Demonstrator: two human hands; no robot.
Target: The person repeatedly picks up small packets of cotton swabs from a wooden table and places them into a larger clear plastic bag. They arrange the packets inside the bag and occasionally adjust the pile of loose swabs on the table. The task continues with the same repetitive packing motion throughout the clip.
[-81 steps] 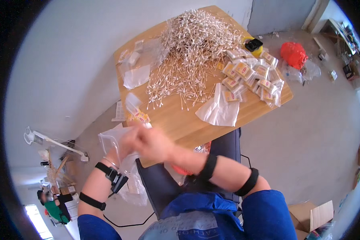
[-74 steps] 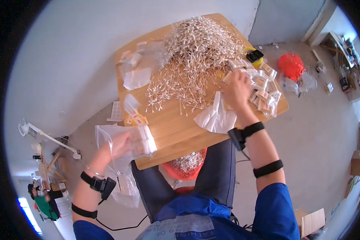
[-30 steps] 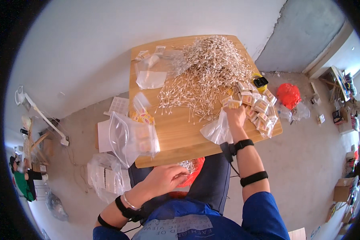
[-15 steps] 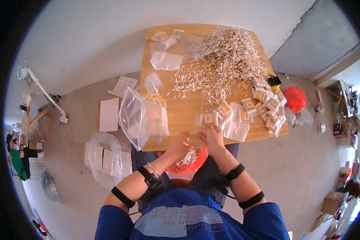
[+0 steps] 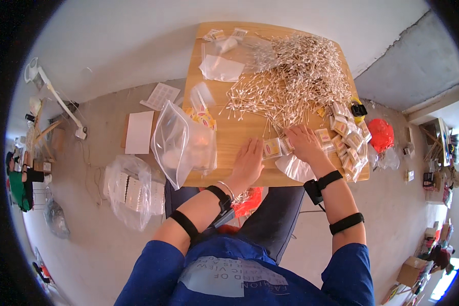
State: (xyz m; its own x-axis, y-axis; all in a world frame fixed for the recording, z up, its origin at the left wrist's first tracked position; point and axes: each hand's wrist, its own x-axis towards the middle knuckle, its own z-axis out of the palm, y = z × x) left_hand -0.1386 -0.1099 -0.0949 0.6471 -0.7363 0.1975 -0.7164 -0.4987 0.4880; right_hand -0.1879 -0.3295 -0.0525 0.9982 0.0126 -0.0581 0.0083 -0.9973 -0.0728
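Observation:
My left hand (image 5: 248, 162) lies on the wooden table with its fingers stretched out, its fingertips beside a small clear pack of cotton swabs (image 5: 272, 148). My right hand (image 5: 307, 147) reaches over the table, its fingers extended across a second swab pack (image 5: 286, 146), which it partly hides. Neither hand visibly grips anything. Under my right wrist lies a thin clear plastic bag (image 5: 294, 168). Just past that hand is another swab pack (image 5: 323, 137), next to a heap of filled packs (image 5: 350, 145). Beyond both hands spreads a large pile of loose cotton swabs (image 5: 311, 71).
On the table's left stands an open clear bag (image 5: 181, 145) beside yellow printed cards (image 5: 203, 118). A black-and-yellow item (image 5: 358, 109) sits at the right edge. A red bag (image 5: 381, 133) is beyond that edge; a clear bag of white trays (image 5: 130, 191) lies on the floor.
Both hands have moved forward from the table's near edge onto its top. The right hand has moved right, over the packs. Two swab packs now lie closely side by side.

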